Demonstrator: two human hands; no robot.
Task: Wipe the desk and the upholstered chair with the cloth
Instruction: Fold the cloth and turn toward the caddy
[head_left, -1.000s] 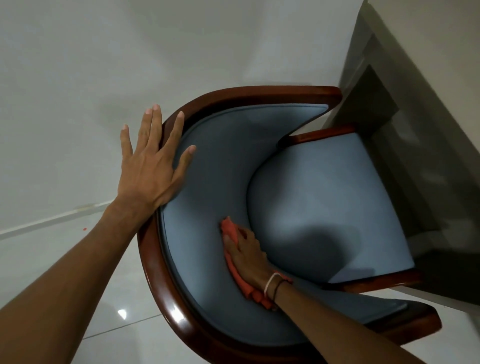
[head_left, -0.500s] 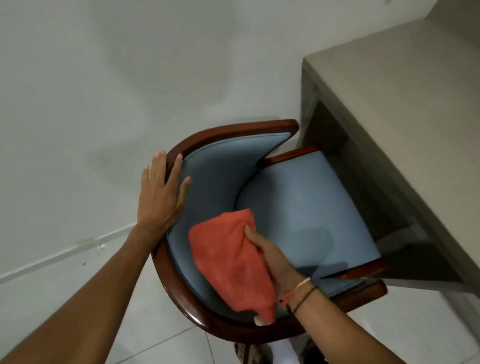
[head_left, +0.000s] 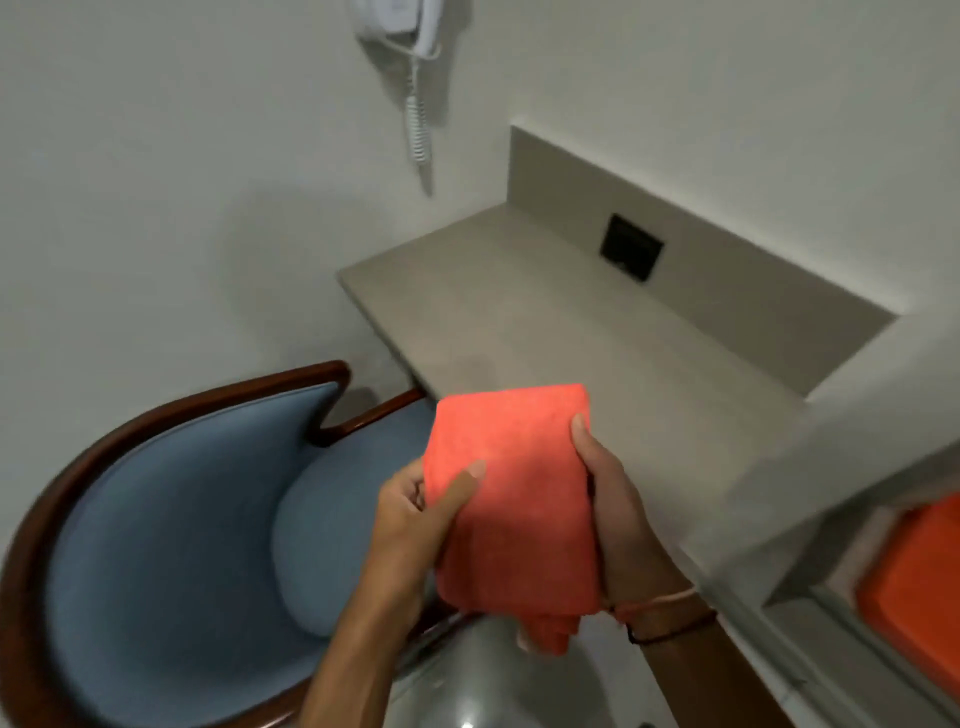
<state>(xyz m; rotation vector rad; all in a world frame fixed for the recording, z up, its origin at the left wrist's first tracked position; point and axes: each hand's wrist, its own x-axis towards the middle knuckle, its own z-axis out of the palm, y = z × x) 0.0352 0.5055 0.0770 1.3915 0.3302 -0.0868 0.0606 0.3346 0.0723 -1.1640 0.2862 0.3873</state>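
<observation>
An orange-red cloth (head_left: 511, 499), folded into a rectangle, is held up in the air between both hands, over the front edge of the grey desk (head_left: 524, 322). My left hand (head_left: 415, 525) grips its left edge with the thumb on top. My right hand (head_left: 618, 514) holds its right edge, a band on the wrist. The chair (head_left: 171, 519), with blue upholstery and a dark wooden frame, stands below and to the left, its seat partly tucked under the desk.
A white wall phone (head_left: 400, 26) with a coiled cord hangs above the desk's left end. A black socket plate (head_left: 631, 247) sits in the desk's back panel. An orange object (head_left: 919, 587) lies at the right edge. Glossy floor shows below.
The cloth came off the chair's backrest and was lifted. My left hand left the chair's frame and took hold of the cloth. The view swung up toward the desk.
</observation>
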